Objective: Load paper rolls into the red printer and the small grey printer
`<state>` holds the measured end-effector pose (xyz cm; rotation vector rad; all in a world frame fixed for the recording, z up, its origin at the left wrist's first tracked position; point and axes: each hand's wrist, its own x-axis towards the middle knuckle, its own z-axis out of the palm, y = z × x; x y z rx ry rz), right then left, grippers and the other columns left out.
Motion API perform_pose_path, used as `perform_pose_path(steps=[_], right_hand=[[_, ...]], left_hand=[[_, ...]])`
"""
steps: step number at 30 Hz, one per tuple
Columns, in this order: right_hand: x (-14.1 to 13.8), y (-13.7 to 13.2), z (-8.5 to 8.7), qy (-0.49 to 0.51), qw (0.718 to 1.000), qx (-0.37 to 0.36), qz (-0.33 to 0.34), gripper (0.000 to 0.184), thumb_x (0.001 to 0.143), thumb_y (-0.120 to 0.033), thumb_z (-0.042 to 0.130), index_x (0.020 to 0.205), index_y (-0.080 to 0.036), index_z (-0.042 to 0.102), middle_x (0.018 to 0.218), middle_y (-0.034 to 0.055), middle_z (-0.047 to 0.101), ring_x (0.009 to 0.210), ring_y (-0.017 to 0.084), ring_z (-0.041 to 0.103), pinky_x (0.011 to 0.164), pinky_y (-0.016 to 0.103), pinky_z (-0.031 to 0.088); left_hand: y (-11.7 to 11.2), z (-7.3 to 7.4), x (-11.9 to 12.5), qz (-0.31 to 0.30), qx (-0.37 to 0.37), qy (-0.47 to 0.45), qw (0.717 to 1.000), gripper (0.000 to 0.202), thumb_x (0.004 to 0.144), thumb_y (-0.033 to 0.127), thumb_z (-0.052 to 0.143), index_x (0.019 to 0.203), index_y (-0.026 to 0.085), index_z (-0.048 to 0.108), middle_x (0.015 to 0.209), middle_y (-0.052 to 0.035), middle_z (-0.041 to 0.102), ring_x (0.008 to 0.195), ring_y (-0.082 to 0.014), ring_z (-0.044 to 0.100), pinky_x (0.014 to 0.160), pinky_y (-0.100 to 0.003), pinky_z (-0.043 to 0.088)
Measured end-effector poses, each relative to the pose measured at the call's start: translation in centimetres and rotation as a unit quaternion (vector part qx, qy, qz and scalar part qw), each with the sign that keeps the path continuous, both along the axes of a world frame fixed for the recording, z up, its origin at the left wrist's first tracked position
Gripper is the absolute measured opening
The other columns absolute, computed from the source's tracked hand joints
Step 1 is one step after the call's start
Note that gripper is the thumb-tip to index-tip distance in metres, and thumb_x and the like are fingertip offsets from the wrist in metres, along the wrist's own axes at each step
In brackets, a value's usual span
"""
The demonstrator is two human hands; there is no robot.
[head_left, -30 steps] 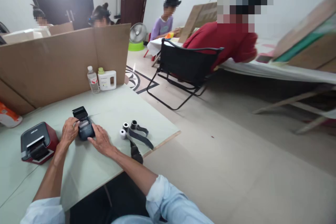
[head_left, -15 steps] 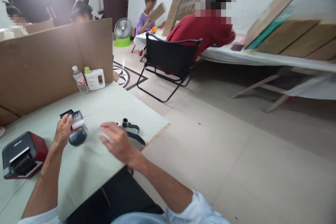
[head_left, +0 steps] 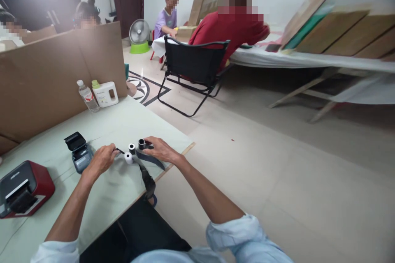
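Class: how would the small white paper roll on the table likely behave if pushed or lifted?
The white paper roll is small, so probably light. Being cylindrical, it may roll if tipped sideways. The smooth table would likely let it slide.

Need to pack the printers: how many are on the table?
2. A small dark printer, lid open, lies beside the left hand; a red printer sits farther left, near the frame's edge.

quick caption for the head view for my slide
Person's left hand and right hand at small rolls and a dark strap, beside an open-lidded mini printer.
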<state>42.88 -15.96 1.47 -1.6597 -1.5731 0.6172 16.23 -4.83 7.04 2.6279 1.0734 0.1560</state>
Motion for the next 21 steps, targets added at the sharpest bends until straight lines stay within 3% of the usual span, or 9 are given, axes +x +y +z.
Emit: perform_pose_path(steps=[5, 7, 10, 13, 18, 21], right_hand=[[0.1, 0.3, 0.1, 0.010, 1.000, -0.005, 0.013, 0.018, 0.085, -0.025, 0.066, 0.100, -0.019, 0.075, 0.099, 0.0048, 0.074, 0.089, 0.020, 0.065, 0.080, 0.029, 0.045], [0.1, 0.5, -0.1, 0.017, 1.000, 0.001, 0.006, 0.017, 0.085, -0.026, 0.067, 0.099, -0.019, 0.074, 0.097, 0.0040, 0.073, 0.088, 0.019, 0.064, 0.079, 0.029, 0.044], [-0.2, 0.8, -0.3, 0.018, 1.000, 0.009, -0.004, 0.016, 0.084, -0.026, 0.067, 0.098, -0.020, 0.074, 0.095, 0.0030, 0.073, 0.086, 0.019, 0.063, 0.078, 0.029, 0.043], [-0.5, 1.2, -0.4, 0.008, 1.000, 0.010, -0.010, 0.010, 0.084, -0.026, 0.066, 0.090, -0.020, 0.072, 0.091, 0.0023, 0.071, 0.083, 0.018, 0.062, 0.075, 0.028, 0.041], [-0.7, 1.4, -0.5, 0.001, 1.000, 0.011, -0.008, 0.009, 0.085, -0.027, 0.064, 0.084, -0.021, 0.070, 0.090, 0.0028, 0.070, 0.082, 0.019, 0.061, 0.074, 0.028, 0.040], [-0.6, 1.4, -0.5, 0.001, 1.000, 0.008, -0.008, 0.011, 0.086, -0.029, 0.062, 0.083, -0.021, 0.069, 0.088, 0.0021, 0.069, 0.080, 0.018, 0.059, 0.073, 0.028, 0.039]], left_hand=[[-0.2, -0.6, 0.2, -0.034, -0.001, 0.034, 0.999, 0.015, 0.098, 0.035, 0.058, 0.089, 0.023, 0.062, 0.083, -0.0048, 0.066, 0.086, -0.0262, 0.064, 0.077, -0.035, 0.045], [0.0, -0.5, -0.1, -0.051, -0.022, 0.016, 0.998, 0.008, 0.091, 0.031, 0.066, 0.092, 0.024, 0.064, 0.085, -0.0037, 0.068, 0.087, -0.0254, 0.064, 0.078, -0.035, 0.046], [0.1, -0.4, -0.6, -0.067, -0.038, -0.002, 0.997, 0.017, 0.080, 0.018, 0.069, 0.094, 0.025, 0.066, 0.090, -0.0028, 0.069, 0.091, -0.0252, 0.065, 0.082, -0.035, 0.048], [0.1, -0.5, -0.9, -0.065, -0.046, 0.002, 0.997, 0.026, 0.074, 0.010, 0.062, 0.095, 0.025, 0.067, 0.090, -0.0033, 0.070, 0.094, -0.0257, 0.065, 0.083, -0.035, 0.050], [0.4, -1.3, -1.8, -0.053, -0.055, -0.044, 0.996, 0.034, 0.074, 0.015, 0.063, 0.107, 0.025, 0.067, 0.101, -0.0041, 0.073, 0.095, -0.0253, 0.067, 0.088, -0.036, 0.052], [0.7, -1.8, -2.4, -0.024, -0.068, -0.063, 0.995, 0.039, 0.074, 0.015, 0.063, 0.111, 0.024, 0.066, 0.096, -0.0021, 0.073, 0.086, -0.0224, 0.067, 0.082, -0.033, 0.052]])
